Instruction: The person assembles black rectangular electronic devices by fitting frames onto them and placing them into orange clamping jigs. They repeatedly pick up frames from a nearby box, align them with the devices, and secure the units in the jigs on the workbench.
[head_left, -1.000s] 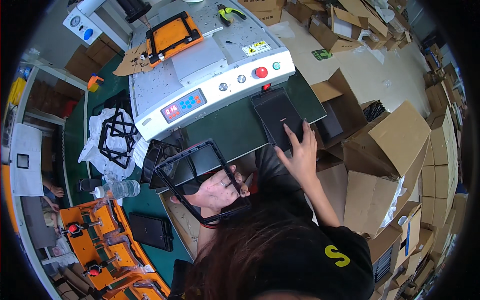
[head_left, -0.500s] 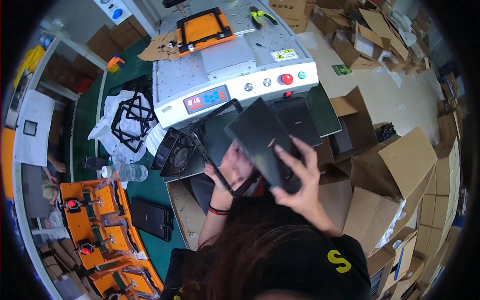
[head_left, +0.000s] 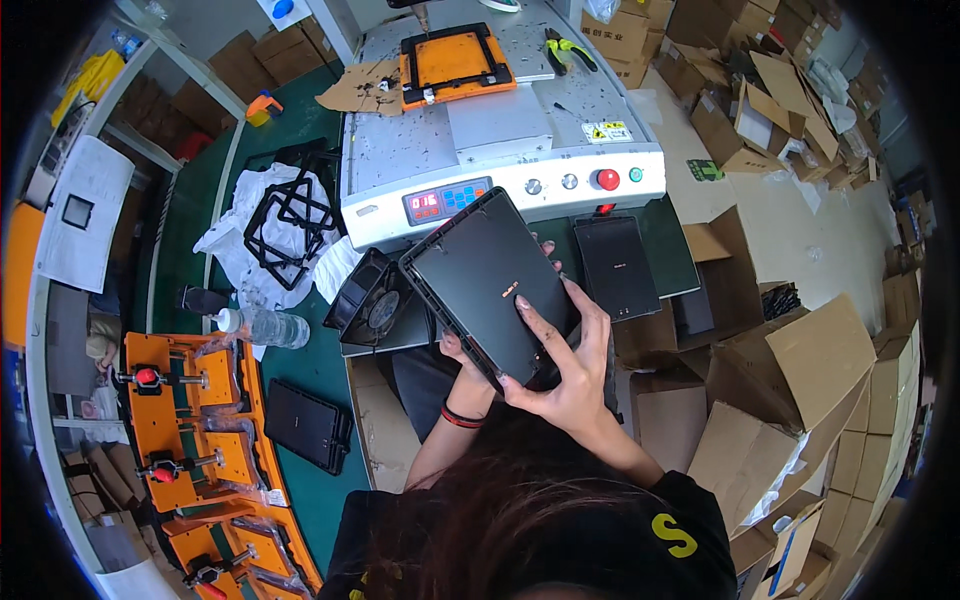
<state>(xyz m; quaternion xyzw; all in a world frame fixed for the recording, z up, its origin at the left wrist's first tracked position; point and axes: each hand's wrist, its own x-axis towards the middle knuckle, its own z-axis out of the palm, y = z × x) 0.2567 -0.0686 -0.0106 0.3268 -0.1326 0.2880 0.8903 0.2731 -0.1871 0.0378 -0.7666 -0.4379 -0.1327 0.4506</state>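
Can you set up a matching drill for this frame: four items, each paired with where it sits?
1 black panel
2 black frames
3 water bottle
4 pliers

a lying on the green table beside an orange jig
b on the machine top
c held in both hands
d on white cloth

Pairs: 1-c, 2-d, 3-a, 4-b. The right hand lies over the panel; the left hand grips from beneath.

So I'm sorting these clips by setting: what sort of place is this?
Probably a small assembly workshop: a bench machine with buttons and a display, orange clamp jigs, and heaps of cardboard boxes.
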